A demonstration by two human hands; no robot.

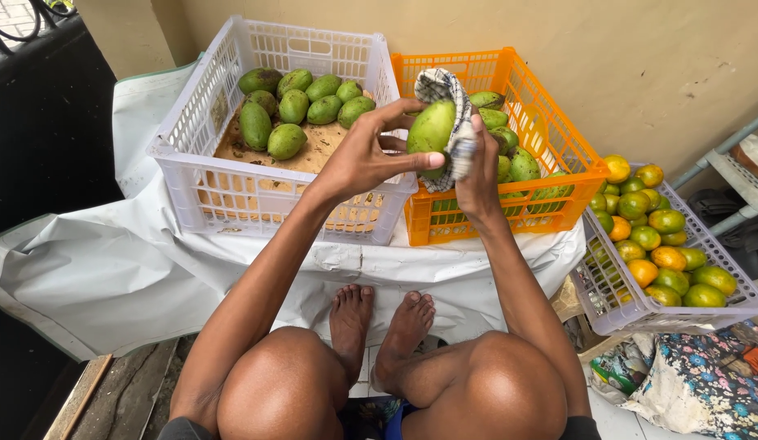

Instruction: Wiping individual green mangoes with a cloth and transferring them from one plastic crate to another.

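Observation:
My left hand [366, 155] grips a green mango [431, 130] by its left side, held up in front of me. My right hand [479, 171] presses a checked cloth [452, 122] against the mango's right side; the cloth wraps over the fruit's top. Both hands hover above the gap between a white crate [191, 171] and an orange crate [558, 175]. The white crate holds several green mangoes [293, 106] on brown cardboard. More green mangoes [517, 163] lie in the orange crate, partly hidden behind my right hand.
A light purple basket [607, 301] of green and orange citrus fruits [664, 253] stands at the right. Both crates rest on a white sheet [110, 269]. My knees and bare feet are below. A beige wall runs behind; patterned fabric [705, 383] lies at lower right.

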